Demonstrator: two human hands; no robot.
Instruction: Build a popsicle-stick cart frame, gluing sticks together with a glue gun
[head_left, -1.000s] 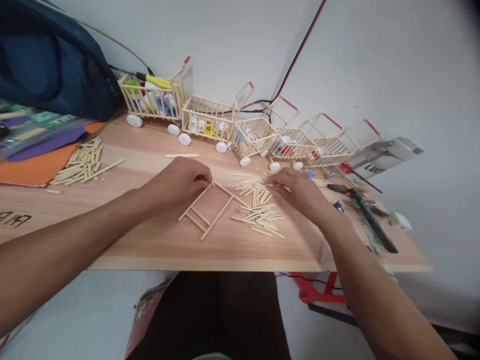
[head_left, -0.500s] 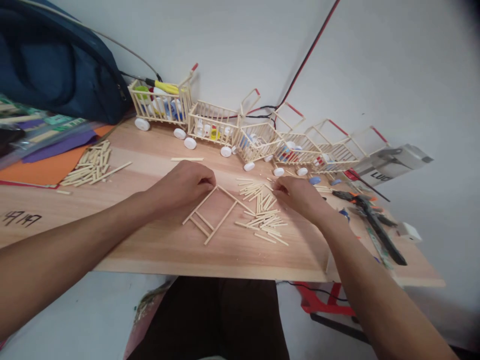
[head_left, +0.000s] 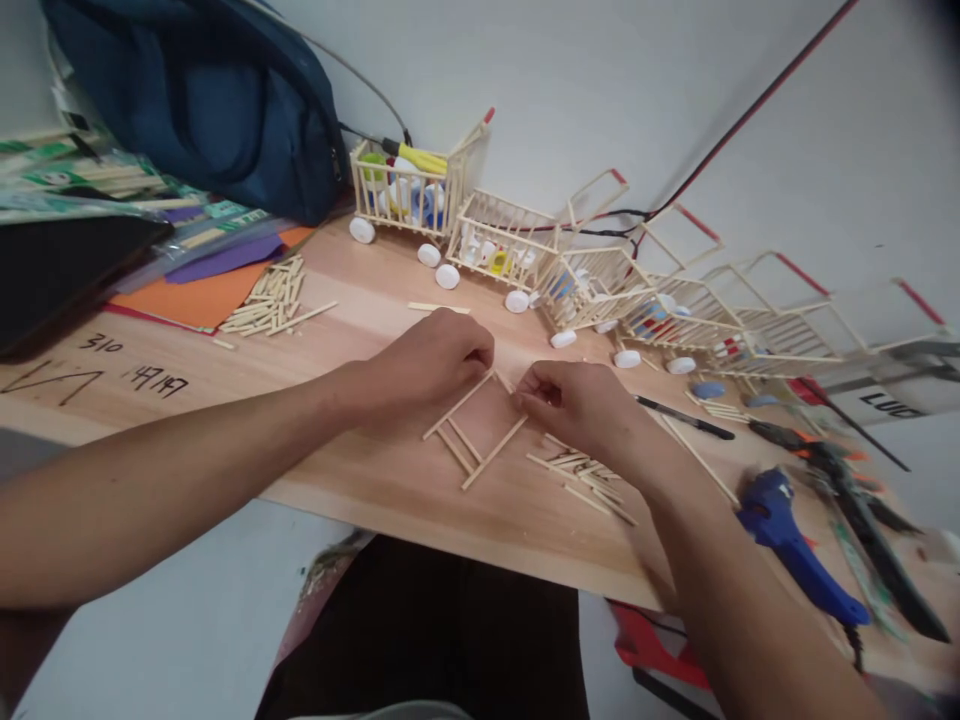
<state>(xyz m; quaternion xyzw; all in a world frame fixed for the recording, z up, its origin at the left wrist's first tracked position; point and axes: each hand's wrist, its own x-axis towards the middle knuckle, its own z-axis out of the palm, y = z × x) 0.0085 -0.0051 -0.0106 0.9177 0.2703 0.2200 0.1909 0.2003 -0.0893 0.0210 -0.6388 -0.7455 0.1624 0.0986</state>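
A flat frame of thin wooden sticks (head_left: 452,408), with two crossbars near its lower left end, lies on the wooden table in front of me. My left hand (head_left: 442,360) is closed at its top corner, fingertips pinched on the stick there. My right hand (head_left: 566,400) is in a pinch over the frame's right side and covers part of it; whatever is between its fingertips is hidden. Just below the right hand is a pile of short cut sticks (head_left: 592,480), partly covered by that hand.
Several stick-built carts (head_left: 409,195) with white wheels line the wall. A second stick pile (head_left: 274,295) lies by orange paper (head_left: 187,300) at left. On the right are a blue glue gun (head_left: 799,545), a black pen (head_left: 686,418) and pliers (head_left: 787,437). A blue bag (head_left: 225,110) stands at back left.
My right hand has moved left from the stick pile to the frame's right side. The left hand stays at the top corner. The view has turned, bringing the glue gun into fuller sight.
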